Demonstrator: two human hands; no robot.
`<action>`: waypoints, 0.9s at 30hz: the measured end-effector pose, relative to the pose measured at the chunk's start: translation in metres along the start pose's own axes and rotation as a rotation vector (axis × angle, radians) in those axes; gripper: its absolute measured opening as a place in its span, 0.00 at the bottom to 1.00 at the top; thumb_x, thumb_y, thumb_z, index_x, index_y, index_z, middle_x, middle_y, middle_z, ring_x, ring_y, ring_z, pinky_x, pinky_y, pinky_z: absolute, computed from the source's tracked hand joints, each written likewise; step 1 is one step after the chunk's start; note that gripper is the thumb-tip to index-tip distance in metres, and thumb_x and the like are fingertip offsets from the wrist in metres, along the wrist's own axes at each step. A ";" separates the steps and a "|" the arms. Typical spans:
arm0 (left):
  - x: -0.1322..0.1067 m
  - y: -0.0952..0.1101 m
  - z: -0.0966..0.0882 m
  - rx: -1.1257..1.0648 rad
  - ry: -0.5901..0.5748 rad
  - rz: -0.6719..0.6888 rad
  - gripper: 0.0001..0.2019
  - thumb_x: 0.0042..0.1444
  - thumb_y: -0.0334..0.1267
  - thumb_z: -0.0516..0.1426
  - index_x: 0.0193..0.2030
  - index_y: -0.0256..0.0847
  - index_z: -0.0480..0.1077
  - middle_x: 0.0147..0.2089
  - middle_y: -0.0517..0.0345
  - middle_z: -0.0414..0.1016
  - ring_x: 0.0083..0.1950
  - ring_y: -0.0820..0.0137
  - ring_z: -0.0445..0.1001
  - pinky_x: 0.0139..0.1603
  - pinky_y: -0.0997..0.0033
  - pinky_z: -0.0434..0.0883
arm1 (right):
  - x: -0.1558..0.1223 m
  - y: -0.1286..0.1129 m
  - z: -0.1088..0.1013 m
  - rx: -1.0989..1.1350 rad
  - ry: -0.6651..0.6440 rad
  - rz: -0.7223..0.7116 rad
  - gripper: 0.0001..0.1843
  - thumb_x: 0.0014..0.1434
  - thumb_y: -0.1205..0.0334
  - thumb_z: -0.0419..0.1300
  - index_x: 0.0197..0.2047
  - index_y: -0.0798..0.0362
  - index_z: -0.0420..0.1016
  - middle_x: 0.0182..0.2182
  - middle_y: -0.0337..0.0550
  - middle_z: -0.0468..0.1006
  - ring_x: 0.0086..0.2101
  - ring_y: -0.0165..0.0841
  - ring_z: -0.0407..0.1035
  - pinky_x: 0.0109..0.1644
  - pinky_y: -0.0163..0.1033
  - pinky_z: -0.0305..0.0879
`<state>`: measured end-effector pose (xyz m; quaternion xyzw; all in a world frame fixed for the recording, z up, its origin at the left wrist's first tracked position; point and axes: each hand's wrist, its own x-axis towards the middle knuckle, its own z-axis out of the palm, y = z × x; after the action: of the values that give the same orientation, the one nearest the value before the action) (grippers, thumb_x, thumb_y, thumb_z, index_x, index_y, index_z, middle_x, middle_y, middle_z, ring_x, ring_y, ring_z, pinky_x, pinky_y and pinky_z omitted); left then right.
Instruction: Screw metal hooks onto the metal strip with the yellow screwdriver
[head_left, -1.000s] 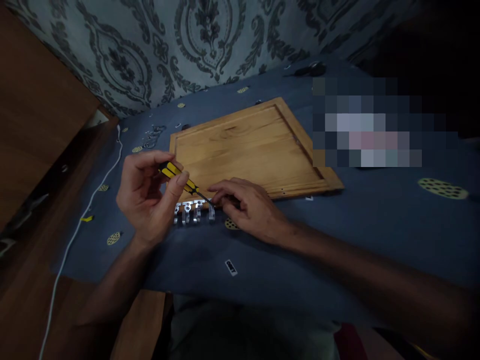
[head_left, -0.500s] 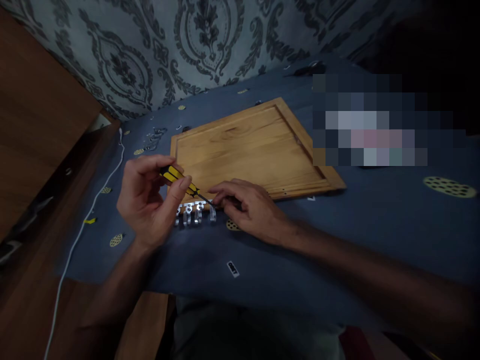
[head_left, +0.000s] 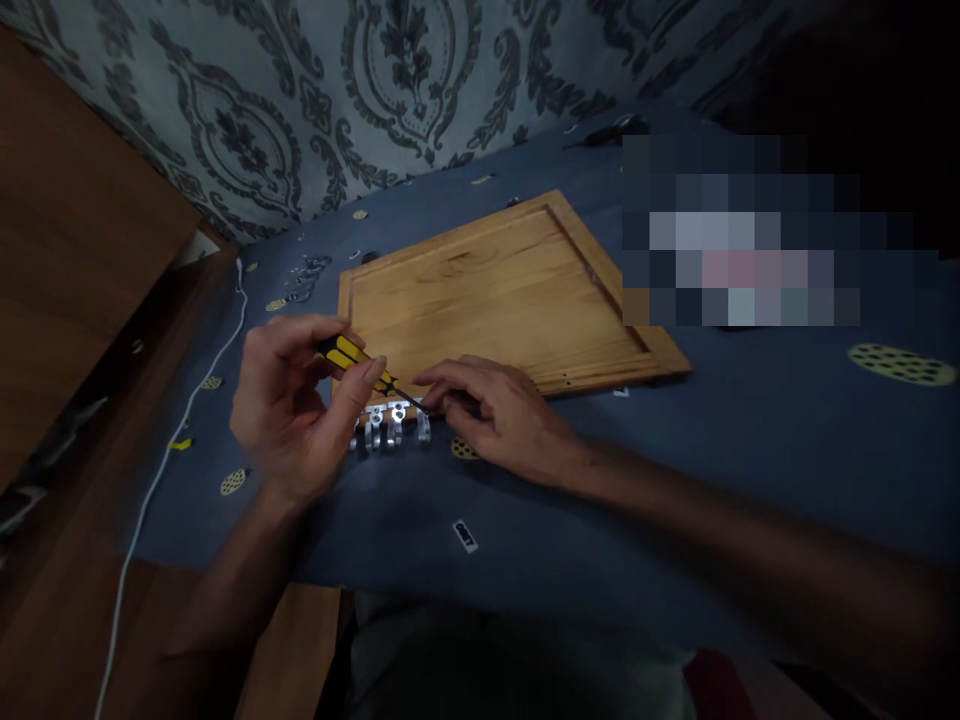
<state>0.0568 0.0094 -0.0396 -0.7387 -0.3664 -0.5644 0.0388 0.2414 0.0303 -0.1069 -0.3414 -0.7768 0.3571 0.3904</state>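
Observation:
My left hand [head_left: 289,400] is closed on the black and yellow handle of a screwdriver [head_left: 352,360]. Its thin shaft slants down to the right, and its tip ends at the fingers of my right hand [head_left: 502,410]. Those fingers are bent together over the near edge of a wooden framed board [head_left: 480,290]; what they pinch is hidden. Along that edge, between my hands, runs a shiny metal strip with several hooks [head_left: 397,412] hanging over the near side. The strip's right part disappears under my right hand.
The board lies on a dark blue patterned cloth [head_left: 675,480]. Small loose metal pieces [head_left: 307,277] lie at the left back, and a dark tool [head_left: 615,132] at the far back. A white cable [head_left: 161,470] runs down the left side. A blurred-out patch covers the right back.
The view has shifted slightly. Both hands, the screwdriver and the hook strip keep almost the same places against the board.

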 end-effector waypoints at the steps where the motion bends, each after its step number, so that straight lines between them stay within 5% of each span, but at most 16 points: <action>1: 0.000 0.000 0.000 -0.005 -0.001 -0.001 0.12 0.59 0.37 0.68 0.49 0.49 0.76 0.39 0.60 0.74 0.36 0.73 0.76 0.27 0.77 0.77 | 0.000 0.000 0.000 -0.001 -0.001 -0.002 0.19 0.60 0.75 0.56 0.50 0.51 0.78 0.39 0.43 0.85 0.39 0.35 0.78 0.38 0.38 0.68; 7: 0.000 0.000 -0.001 -0.059 -0.007 -0.024 0.13 0.59 0.35 0.69 0.50 0.48 0.76 0.40 0.59 0.74 0.39 0.73 0.77 0.28 0.77 0.77 | 0.001 0.003 0.002 0.039 0.029 -0.016 0.18 0.60 0.74 0.55 0.50 0.54 0.79 0.38 0.44 0.85 0.37 0.34 0.78 0.38 0.37 0.69; 14: 0.000 -0.001 -0.002 -0.036 -0.013 -0.007 0.13 0.59 0.36 0.68 0.50 0.50 0.76 0.39 0.60 0.74 0.37 0.73 0.77 0.27 0.77 0.76 | 0.005 0.002 -0.001 0.304 0.157 0.123 0.19 0.61 0.71 0.54 0.53 0.57 0.77 0.37 0.46 0.86 0.36 0.33 0.80 0.35 0.34 0.72; 27: 0.000 -0.001 -0.002 -0.016 0.004 -0.001 0.12 0.59 0.38 0.69 0.48 0.48 0.76 0.39 0.59 0.74 0.37 0.73 0.77 0.26 0.77 0.76 | 0.006 0.002 -0.003 0.254 0.154 0.126 0.19 0.59 0.72 0.55 0.50 0.56 0.79 0.37 0.45 0.86 0.35 0.32 0.80 0.34 0.33 0.73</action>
<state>0.0550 0.0093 -0.0397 -0.7378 -0.3622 -0.5687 0.0333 0.2418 0.0367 -0.1049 -0.3637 -0.6701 0.4491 0.4658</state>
